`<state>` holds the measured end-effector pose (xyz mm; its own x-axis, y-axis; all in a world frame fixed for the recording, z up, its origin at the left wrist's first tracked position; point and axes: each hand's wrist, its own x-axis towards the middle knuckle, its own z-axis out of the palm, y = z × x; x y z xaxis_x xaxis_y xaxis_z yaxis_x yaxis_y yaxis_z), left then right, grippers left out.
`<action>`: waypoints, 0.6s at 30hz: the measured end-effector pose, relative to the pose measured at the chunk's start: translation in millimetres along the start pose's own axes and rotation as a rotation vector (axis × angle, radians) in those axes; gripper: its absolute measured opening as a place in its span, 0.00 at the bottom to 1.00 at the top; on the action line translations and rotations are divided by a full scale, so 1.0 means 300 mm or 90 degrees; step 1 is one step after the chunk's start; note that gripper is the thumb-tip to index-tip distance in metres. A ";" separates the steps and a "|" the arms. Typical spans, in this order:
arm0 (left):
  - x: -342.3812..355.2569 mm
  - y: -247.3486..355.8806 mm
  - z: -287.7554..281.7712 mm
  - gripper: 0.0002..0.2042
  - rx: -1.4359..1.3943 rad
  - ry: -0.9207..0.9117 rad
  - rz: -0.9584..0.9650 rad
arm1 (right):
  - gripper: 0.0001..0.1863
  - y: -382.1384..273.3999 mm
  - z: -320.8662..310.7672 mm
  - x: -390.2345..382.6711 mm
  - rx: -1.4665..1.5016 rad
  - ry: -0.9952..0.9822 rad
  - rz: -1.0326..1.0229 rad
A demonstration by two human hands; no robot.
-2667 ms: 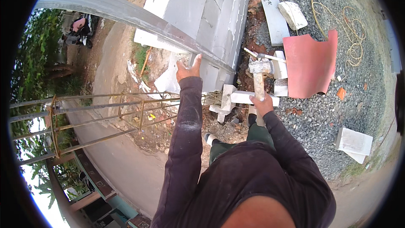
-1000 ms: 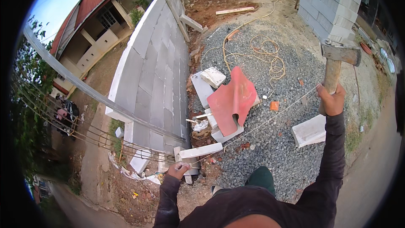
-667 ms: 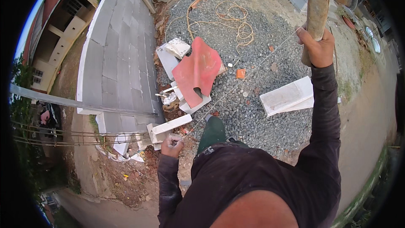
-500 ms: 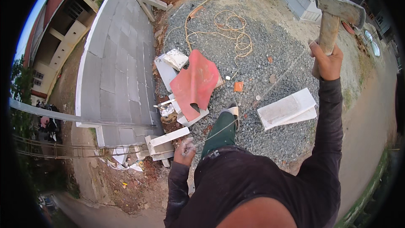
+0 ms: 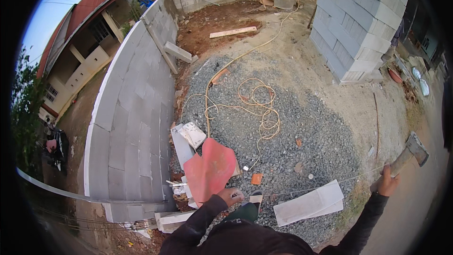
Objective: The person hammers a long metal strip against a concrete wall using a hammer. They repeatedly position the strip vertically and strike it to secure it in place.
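My left hand, at the lower middle beside a pink sheet, has its fingers closed on a thin string. The string stretches to my right hand at the lower right, which is wrapped round the wooden handle of a hammer with a worn metal head. My foot in a sandal shows just beyond the left hand, over grey gravel. Two pale slabs lie stacked on the gravel between my hands, below the string.
A grey block wall runs along the left, with a metal bar and rebar at its near end. A block column stands back right. Coiled hose, a plank and rubble lie about. Beyond the wall is a parked motorbike.
My left hand has left the metal bar and holds string. My right hand, still on the hammer, has swung out rightward. My head has tilted up, showing more of the yard.
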<state>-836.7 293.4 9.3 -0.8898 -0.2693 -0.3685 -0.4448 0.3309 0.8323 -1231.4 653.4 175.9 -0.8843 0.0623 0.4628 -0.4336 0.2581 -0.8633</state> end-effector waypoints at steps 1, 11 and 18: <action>0.051 0.063 -0.042 0.13 -0.010 0.012 0.010 | 0.07 -0.006 -0.027 0.055 -0.041 -0.001 0.024; 0.736 0.496 -0.279 0.11 0.076 0.014 0.253 | 0.08 0.049 0.048 0.542 -0.136 0.069 0.011; 1.323 0.536 -0.318 0.09 0.130 0.125 0.141 | 0.08 0.324 0.389 0.937 -0.074 0.044 -0.011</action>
<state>-1251.6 153.5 36.4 -0.9392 -0.3325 -0.0860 -0.2726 0.5697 0.7753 -1542.4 583.6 198.6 -0.8610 0.1228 0.4935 -0.4218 0.3698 -0.8279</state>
